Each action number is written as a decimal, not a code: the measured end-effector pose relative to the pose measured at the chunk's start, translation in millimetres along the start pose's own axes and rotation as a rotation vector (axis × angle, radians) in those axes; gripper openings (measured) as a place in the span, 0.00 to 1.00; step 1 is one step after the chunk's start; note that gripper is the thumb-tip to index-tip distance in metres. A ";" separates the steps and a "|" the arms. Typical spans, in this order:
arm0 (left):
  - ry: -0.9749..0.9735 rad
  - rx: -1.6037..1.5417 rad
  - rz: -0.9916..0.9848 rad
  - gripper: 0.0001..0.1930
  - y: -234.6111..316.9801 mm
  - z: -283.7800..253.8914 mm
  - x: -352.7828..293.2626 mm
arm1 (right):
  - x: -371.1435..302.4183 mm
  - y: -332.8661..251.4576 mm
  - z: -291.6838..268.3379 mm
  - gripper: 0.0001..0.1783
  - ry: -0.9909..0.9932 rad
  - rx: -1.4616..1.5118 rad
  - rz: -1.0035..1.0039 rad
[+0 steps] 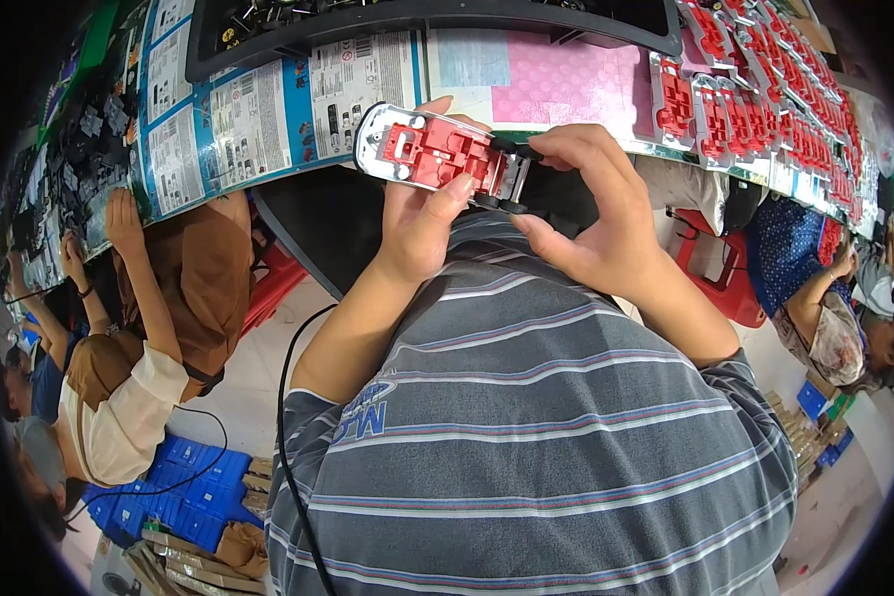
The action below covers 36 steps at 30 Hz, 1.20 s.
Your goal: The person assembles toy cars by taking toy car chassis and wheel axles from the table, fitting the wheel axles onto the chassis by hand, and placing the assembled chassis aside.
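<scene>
One toy car [432, 149], papered worktable [566, 89], red stools [748, 288]

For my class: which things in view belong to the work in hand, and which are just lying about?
Belong to the work:
Red-and-white toy car, held in the left hand
Its black wheels, with the right hand at them
Probably the rows of similar red parts
Perhaps the black tray of small parts

Apparently just lying about:
Blue plastic items on the floor
Cardboard pieces near them

Red stools [740, 288] on pale floor [243, 363] — beside a long, paper-covered worktable [596, 84].
</scene>
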<state>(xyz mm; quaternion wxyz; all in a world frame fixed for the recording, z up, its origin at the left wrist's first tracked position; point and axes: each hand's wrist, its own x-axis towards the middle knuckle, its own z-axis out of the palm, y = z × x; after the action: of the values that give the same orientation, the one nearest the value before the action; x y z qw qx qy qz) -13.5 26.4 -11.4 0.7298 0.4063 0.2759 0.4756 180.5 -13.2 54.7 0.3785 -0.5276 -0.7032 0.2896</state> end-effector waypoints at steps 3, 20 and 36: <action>-0.007 0.003 0.002 0.38 -2.3 -0.6 -0.2 | -0.6 0.5 -1.3 0.33 -0.003 0.010 0.011; 0.040 -0.138 -0.043 0.37 -6.1 -6.6 3.8 | 16.0 13.8 -32.8 0.30 0.092 -0.039 0.000; 0.089 -0.123 -0.050 0.36 -8.4 -12.8 5.2 | 162.2 94.2 -113.7 0.14 0.087 -0.672 -0.030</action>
<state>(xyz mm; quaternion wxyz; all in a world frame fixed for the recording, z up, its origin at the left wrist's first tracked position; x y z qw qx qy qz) -17.6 33.6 -25.3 0.7519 0.3324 0.2883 0.4909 299.6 169.6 77.7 0.2174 -0.6243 -0.7502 0.0134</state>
